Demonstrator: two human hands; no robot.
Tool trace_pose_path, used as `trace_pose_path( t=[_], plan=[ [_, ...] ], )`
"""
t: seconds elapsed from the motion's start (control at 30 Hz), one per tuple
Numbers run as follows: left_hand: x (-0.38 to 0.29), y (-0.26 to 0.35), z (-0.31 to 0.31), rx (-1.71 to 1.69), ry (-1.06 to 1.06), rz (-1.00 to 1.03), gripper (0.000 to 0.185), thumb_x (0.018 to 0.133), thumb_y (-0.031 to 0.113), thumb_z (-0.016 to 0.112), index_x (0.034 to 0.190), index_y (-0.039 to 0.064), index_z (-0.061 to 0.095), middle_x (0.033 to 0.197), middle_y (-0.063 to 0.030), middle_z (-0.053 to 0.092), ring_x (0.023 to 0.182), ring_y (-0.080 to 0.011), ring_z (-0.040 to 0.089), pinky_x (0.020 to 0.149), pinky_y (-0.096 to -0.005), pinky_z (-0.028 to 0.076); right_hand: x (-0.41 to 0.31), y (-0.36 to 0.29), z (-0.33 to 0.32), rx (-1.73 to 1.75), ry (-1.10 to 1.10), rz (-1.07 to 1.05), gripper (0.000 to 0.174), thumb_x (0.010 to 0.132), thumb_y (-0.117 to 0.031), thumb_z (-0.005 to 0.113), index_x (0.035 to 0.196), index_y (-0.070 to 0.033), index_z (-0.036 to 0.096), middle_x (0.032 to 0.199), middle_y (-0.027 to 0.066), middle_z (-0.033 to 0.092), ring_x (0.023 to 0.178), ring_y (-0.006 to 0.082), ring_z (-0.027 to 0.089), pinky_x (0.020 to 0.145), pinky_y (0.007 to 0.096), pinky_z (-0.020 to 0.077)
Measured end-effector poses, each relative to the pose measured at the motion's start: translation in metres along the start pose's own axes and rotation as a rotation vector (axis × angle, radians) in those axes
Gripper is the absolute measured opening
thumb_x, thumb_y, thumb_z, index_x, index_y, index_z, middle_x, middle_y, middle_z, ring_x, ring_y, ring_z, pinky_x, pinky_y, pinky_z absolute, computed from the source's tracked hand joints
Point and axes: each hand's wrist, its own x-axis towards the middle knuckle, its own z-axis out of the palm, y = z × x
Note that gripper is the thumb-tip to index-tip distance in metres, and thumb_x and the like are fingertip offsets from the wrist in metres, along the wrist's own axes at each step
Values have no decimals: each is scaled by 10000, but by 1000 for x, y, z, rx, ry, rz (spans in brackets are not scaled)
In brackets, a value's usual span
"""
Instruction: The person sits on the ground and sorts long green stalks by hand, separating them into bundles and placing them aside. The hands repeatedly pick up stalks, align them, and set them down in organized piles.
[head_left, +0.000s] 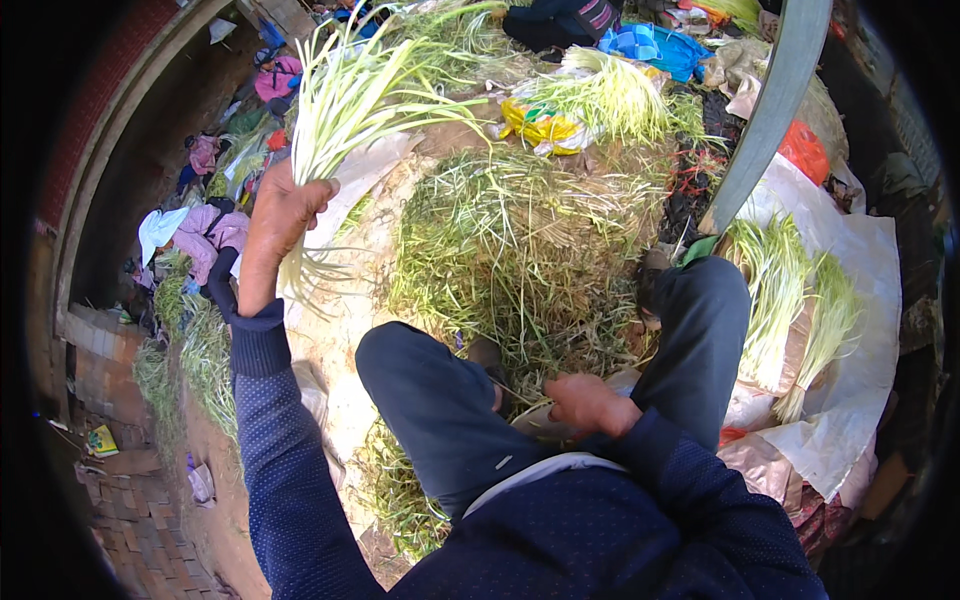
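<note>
My left hand (281, 214), raised at the left, is closed around a bunch of pale yellow-green chive-like stalks (349, 112). Long leaves fan out above the fist, and thinner pale ends hang below it. Low between my knees is my right hand (589, 405), its fingers curled; whether something thin is in them is unclear. A heap of loose green and straw-coloured leaves (517, 255) covers the ground before my feet. To my right, neat bundles of similar stalks (772, 307) lie on a whitish plastic sheet (870, 285).
A grey post (780, 105) rises beyond my right knee. Another pile of pale stalks (622, 97) lies ahead, beside a yellow plastic bag (544, 127) and blue bags (660, 49). Several people sit along the left, one in a light-blue hat (161, 229), among more greens (206, 352).
</note>
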Motion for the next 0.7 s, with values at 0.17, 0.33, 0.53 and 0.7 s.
trace_pose_path(
  t=[0.17,0.33,0.53,0.7],
  plan=[
    [-30,-21,17,-54,-324,-183,108,889,53,750,953,-20,702,657,-27,607,465,-108,533,437,-267,430,-2,1,0,-14,-40,27,239,859,-211,711,1019,-35,737,1080,237,747,1058,435,719,885,536,581],
    [-82,-50,58,-249,-582,-530,212,898,144,772,1013,-27,723,666,-55,635,467,-150,589,444,-286,483,-3,12,2,13,-4,11,208,842,-202,728,986,-52,725,1061,221,730,1041,438,708,880,531,574],
    [-126,-64,72,-437,-695,-649,354,878,168,761,1161,-43,733,612,-28,564,447,-124,528,455,-277,454,-4,21,7,76,68,-18,214,847,-205,746,977,-46,689,1033,221,719,1016,440,702,868,535,566],
    [-133,-69,65,-480,-704,-751,347,875,158,750,1153,-49,735,633,-39,569,459,-123,524,458,-276,453,8,7,-2,334,344,-82,261,861,-140,760,1091,-24,722,982,224,713,980,434,700,841,517,558]
  ],
)
